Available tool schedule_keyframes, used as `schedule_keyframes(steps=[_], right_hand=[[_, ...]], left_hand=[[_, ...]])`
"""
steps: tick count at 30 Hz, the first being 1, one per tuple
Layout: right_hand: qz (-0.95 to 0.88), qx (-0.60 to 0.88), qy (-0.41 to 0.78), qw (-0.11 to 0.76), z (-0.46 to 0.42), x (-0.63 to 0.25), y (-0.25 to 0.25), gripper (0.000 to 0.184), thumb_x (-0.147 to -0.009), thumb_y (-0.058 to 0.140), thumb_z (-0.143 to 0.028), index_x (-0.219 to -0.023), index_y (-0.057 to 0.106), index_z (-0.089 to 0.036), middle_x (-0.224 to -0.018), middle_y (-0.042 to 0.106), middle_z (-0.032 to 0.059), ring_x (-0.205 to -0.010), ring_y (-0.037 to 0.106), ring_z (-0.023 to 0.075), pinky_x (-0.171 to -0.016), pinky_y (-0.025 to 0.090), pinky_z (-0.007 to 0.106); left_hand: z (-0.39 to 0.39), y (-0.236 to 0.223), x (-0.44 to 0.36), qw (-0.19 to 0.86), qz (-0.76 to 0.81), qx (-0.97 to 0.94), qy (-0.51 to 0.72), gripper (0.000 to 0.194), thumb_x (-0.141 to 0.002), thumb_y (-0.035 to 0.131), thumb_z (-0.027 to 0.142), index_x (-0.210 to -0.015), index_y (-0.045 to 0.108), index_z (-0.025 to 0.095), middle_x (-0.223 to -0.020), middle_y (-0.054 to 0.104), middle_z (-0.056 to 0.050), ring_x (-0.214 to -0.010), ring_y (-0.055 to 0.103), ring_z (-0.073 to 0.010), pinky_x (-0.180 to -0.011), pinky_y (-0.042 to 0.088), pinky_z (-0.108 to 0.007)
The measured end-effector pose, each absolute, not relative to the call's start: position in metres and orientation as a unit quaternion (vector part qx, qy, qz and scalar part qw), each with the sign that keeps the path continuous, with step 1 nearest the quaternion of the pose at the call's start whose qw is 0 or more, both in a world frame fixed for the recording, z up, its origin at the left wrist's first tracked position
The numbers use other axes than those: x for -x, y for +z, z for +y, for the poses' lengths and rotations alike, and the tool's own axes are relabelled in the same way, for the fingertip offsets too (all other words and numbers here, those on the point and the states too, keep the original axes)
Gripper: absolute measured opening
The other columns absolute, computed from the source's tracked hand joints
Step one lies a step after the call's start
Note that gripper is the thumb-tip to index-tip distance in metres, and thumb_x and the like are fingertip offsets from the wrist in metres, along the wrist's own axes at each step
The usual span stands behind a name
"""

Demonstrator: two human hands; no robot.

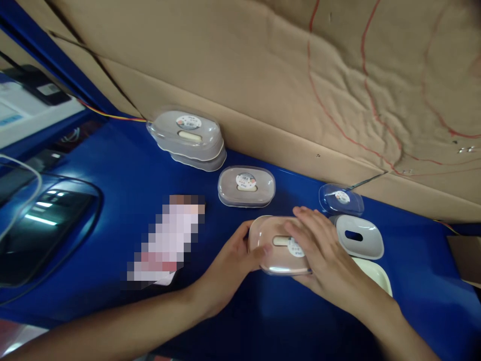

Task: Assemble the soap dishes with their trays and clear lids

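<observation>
Between my two hands is a pink oval soap dish (271, 256) under a clear lid, with a round sticker and a cream slot in its middle. My left hand (235, 253) grips its left end, thumb on top and fingers underneath. Around the right end closes my right hand (319, 250), its fingers lying over the lid beside the sticker. Just right of that hand lie a grey oval tray (376, 240) with a slot hole, a clear lid (323, 198) with a sticker, and a cream base (378, 276) partly covered by my wrist.
Behind stand a lidded soap dish (246, 198) and a stack of soap dishes (188, 130). A blurred-out phone-like object (165, 243) lies left on the blue table (124, 165). Further left are a dark glossy screen (45, 235) and cables. A cardboard wall (225, 65) bounds the back.
</observation>
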State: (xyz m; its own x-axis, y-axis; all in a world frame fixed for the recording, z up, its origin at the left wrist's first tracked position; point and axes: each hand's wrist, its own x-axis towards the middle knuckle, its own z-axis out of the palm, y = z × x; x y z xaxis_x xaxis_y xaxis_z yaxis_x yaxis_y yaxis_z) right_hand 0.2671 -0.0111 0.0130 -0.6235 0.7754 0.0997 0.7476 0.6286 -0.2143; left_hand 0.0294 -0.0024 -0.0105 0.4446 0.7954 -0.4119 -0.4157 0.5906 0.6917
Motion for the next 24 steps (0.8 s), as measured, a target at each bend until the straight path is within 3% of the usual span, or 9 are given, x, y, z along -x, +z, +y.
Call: schedule_keyframes(steps=[4,7,12,16,20,24], right_hand=[[-0.928,0.356,-0.020,0.104,-0.015,-0.260,0.014,0.067,-0.097,0.066,-0.007,-0.157,0.046,-0.026,-0.154,0.059,0.0127,-0.157,0.039,0.0328,-0.128,0.034,0.064],[-0.934,0.331,-0.054,0.123,-0.013,-0.261,0.021,0.057,-0.098,0.065,-0.007,-0.151,0.054,-0.024,-0.147,0.066,0.0098,-0.154,0.044,0.0296,-0.130,0.032,0.058],[-0.896,0.420,-0.030,0.139,0.008,-0.284,0.024,0.057,-0.100,0.062,-0.016,-0.155,0.048,-0.025,-0.151,0.061,0.0133,-0.146,0.053,0.0328,-0.124,0.042,0.059],[-0.858,0.493,-0.025,0.139,0.029,-0.300,0.005,0.058,-0.098,0.061,-0.013,-0.154,0.046,-0.024,-0.148,0.060,0.0171,-0.144,0.054,0.0370,-0.118,0.046,0.064],[-0.864,0.487,-0.011,0.128,0.040,-0.297,-0.009,0.050,-0.104,0.056,-0.015,-0.152,0.049,-0.024,-0.154,0.058,0.0156,-0.149,0.052,0.0326,-0.124,0.040,0.064],[-0.866,0.489,0.027,0.099,0.037,-0.301,0.006,0.054,-0.108,0.050,-0.017,-0.159,0.042,-0.030,-0.165,0.050,0.0112,-0.156,0.044,0.0297,-0.129,0.030,0.066]], left_hand=[[0.006,-0.010,-0.026,0.838,0.368,-0.200,0.349,0.045,-0.096,0.074,0.052,-0.128,0.064,0.021,-0.133,0.074,-0.012,-0.125,0.068,-0.0306,-0.104,0.055,-0.044],[0.010,-0.010,-0.023,0.865,0.326,-0.182,0.334,0.050,-0.101,0.064,0.058,-0.134,0.065,0.021,-0.140,0.071,-0.015,-0.132,0.065,-0.0329,-0.110,0.052,-0.048],[0.009,-0.010,-0.022,0.898,0.290,-0.157,0.292,0.066,-0.104,0.051,0.065,-0.152,0.052,0.021,-0.140,0.070,-0.018,-0.123,0.072,-0.0342,-0.111,0.050,-0.051],[0.009,-0.012,-0.021,0.879,0.310,-0.188,0.309,0.058,-0.106,0.051,0.057,-0.151,0.049,0.020,-0.132,0.072,-0.017,-0.110,0.075,-0.0323,-0.102,0.055,-0.051],[0.011,-0.015,-0.019,0.866,0.323,-0.219,0.312,0.047,-0.106,0.054,0.051,-0.139,0.057,0.018,-0.125,0.072,-0.015,-0.101,0.073,-0.0286,-0.089,0.057,-0.045],[0.011,-0.014,-0.019,0.867,0.332,-0.229,0.293,0.043,-0.106,0.052,0.050,-0.134,0.060,0.019,-0.123,0.071,-0.014,-0.097,0.071,-0.0262,-0.082,0.056,-0.041]])
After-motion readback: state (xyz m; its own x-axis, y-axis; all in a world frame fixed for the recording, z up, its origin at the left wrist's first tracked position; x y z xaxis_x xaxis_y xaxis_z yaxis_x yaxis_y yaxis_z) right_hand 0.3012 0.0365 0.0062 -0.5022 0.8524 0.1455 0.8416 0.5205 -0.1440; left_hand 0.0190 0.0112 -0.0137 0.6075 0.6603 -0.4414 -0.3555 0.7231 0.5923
